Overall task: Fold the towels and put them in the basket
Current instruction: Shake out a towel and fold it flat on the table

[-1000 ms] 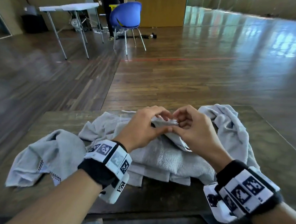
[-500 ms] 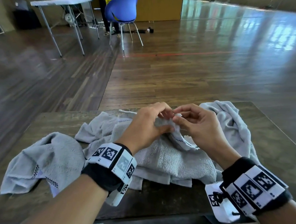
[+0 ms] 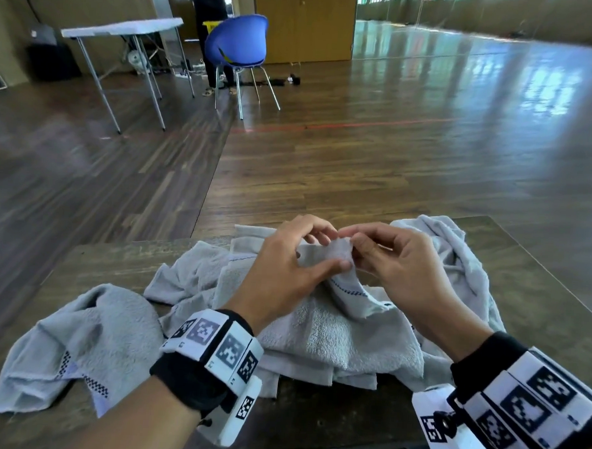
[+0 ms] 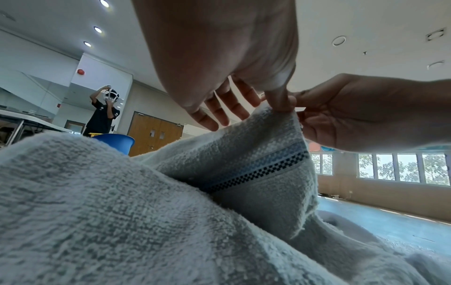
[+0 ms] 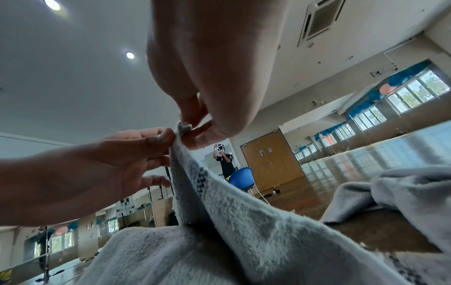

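I am seeing my left hand (image 3: 287, 268) pinching the raised corner of the grey towel (image 3: 337, 333) between thumb and forefinger, in the middle of the frame. My right hand (image 3: 399, 264) is pinching the same corner from the other side, so the fingertips of both hands are almost touching each other. In the left wrist view the other left fingers (image 4: 227, 108) are hanging loosely above the cloth, and a dark checkered stripe is running along the lifted edge.

The rest of this towel is lying crumpled on the wooden surface (image 3: 540, 306), under my wrists. A second towel (image 3: 75, 346) is lying bunched at the lower left of the frame, and a third towel (image 3: 457, 253) is lying to the right, behind my right hand.

In the upper left of the frame a blue chair (image 3: 239, 42) is standing on the wooden floor, beside a white folding table (image 3: 123, 28).
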### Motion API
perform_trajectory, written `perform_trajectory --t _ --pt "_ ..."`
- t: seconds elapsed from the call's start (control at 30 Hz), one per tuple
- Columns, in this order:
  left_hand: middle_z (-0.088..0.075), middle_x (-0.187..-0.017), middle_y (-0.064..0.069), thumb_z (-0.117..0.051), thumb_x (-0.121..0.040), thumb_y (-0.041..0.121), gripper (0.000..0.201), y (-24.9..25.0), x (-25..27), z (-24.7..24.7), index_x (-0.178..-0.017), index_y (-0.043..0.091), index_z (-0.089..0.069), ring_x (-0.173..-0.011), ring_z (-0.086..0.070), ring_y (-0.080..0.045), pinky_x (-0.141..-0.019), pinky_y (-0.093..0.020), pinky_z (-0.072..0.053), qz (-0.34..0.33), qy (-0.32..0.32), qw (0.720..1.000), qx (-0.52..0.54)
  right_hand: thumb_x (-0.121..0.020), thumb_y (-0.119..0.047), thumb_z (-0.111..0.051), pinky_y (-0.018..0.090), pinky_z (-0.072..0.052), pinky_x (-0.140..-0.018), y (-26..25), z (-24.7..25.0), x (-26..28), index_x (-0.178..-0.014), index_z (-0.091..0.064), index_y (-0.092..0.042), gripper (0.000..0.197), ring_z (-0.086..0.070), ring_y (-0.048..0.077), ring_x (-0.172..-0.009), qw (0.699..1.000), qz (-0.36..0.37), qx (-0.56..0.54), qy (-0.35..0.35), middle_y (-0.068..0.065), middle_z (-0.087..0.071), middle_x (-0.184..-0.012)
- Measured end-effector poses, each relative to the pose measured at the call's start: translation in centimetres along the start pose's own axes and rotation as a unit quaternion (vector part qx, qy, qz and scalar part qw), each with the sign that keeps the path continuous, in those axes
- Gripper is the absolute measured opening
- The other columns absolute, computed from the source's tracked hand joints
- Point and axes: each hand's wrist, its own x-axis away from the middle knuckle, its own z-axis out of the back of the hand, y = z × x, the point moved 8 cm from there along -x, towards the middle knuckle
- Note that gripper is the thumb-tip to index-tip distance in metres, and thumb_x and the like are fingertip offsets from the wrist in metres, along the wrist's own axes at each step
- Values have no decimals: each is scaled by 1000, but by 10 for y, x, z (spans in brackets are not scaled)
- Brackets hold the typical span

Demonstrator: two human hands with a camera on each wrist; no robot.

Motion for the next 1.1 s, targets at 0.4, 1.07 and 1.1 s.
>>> perform_trajectory --t 0.4,1.07,1.1 --pt "-67 -93 13 -79 -79 46 24 9 4 -4 -81 26 -66 -98 -59 -5 -84 -31 -47 1 -3 1000 -10 -90 -6 -72 53 -62 -79 15 17 0 -105 -72 -25 24 -72 31 -84 999 -26 -23 8 6 -72 -93" --pt "-71 -81 12 -78 -83 31 14 4 0 -2 -87 19 -73 -81 -66 -9 -74 -12 -44 -8 -12 1000 -4 -78 -11 -82 29 -59 -81 11 10 -12 -103 -70 -9 28 -73 18 -83 999 -21 -26 -17 8 -76 -86" --pt "-72 -79 13 -79 -82 33 14 4 -1 0 -86 21 -73 -80 -66 -9 -73 -11 -43 -8 -3 1000 -5 -78 -11 -82 30 -59 -83 11 10 -12 -102 -72 -10 26 -73 19 -84 999 -22 -24 -23 9 -77 -88"
